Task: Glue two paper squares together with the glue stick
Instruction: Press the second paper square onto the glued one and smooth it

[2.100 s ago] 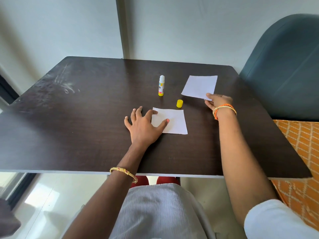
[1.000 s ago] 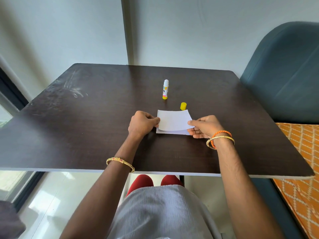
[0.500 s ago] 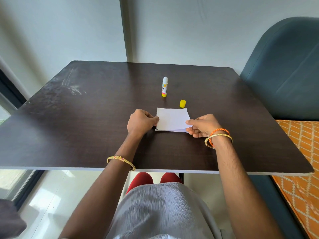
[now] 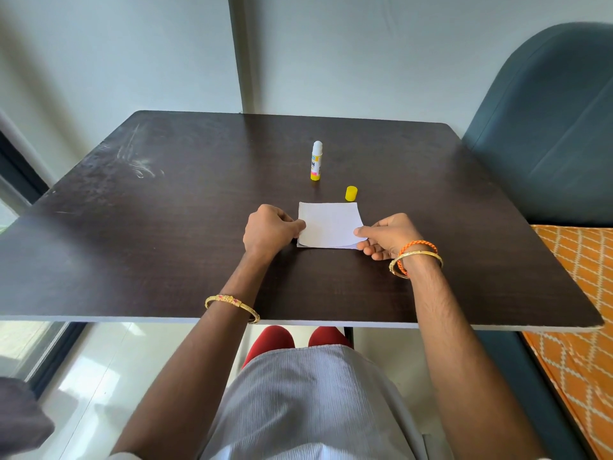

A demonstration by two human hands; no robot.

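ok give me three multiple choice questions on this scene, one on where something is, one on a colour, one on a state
1. Where is the loose cap?
A. on the glue stick
B. on the table just beyond the paper
C. in the left hand

2. What colour is the cap?
A. yellow
B. blue
C. red

3. What is the state of the glue stick?
A. lying flat
B. held in a hand
C. upright, uncapped

Answers: 1 B, it sits past the top sheet. 2 A, it is plainly yellow. 3 C, it stands alone while the left hand and right hand pinch the paper's edges.
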